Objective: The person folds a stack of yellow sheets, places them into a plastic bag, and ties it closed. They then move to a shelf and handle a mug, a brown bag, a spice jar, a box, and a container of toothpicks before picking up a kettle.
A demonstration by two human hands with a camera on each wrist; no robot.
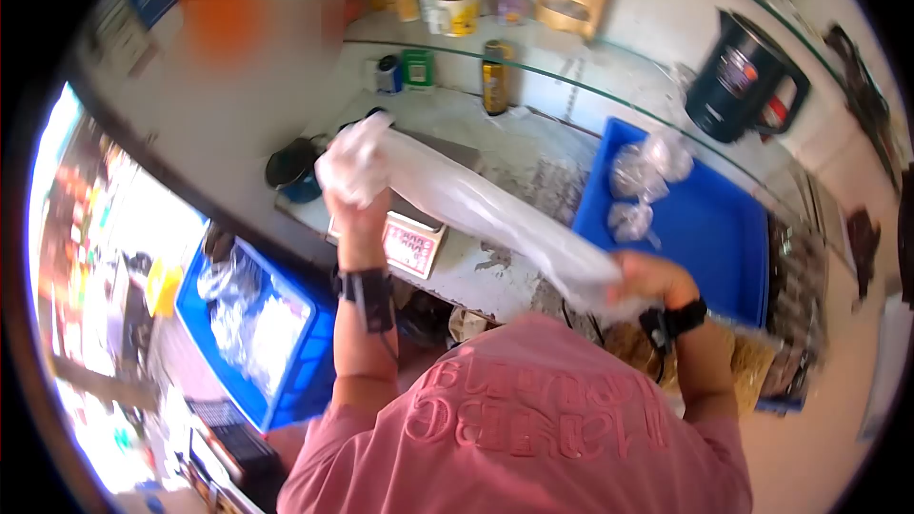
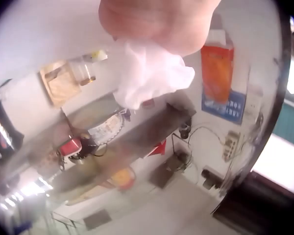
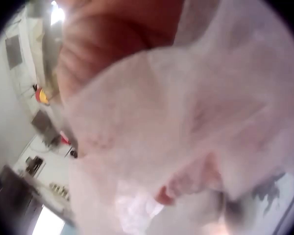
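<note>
A long white plastic bag (image 1: pixel 505 214) stretches between both hands in the head view, over the front of the counter. My left hand (image 1: pixel 360 216) grips its bunched end, and the film hides most of the fingers. In the left wrist view, crumpled white plastic (image 2: pixel 149 73) sticks out beyond the left hand (image 2: pixel 159 22). The other end of the bag is held by my right hand (image 1: pixel 657 278), lower and further right. Thin see-through film fills much of the right wrist view, covering part of the right hand (image 3: pixel 110 46).
Behind the bag, a weighing scale (image 1: pixel 411 246) stands on the counter. To the right is a blue tray (image 1: pixel 728 238) with several small clear bags (image 1: pixel 636 176). A blue basket (image 1: pixel 303 309) holds plastic at lower left. A glass shelf carries jars and a dark kettle (image 1: pixel 743 76).
</note>
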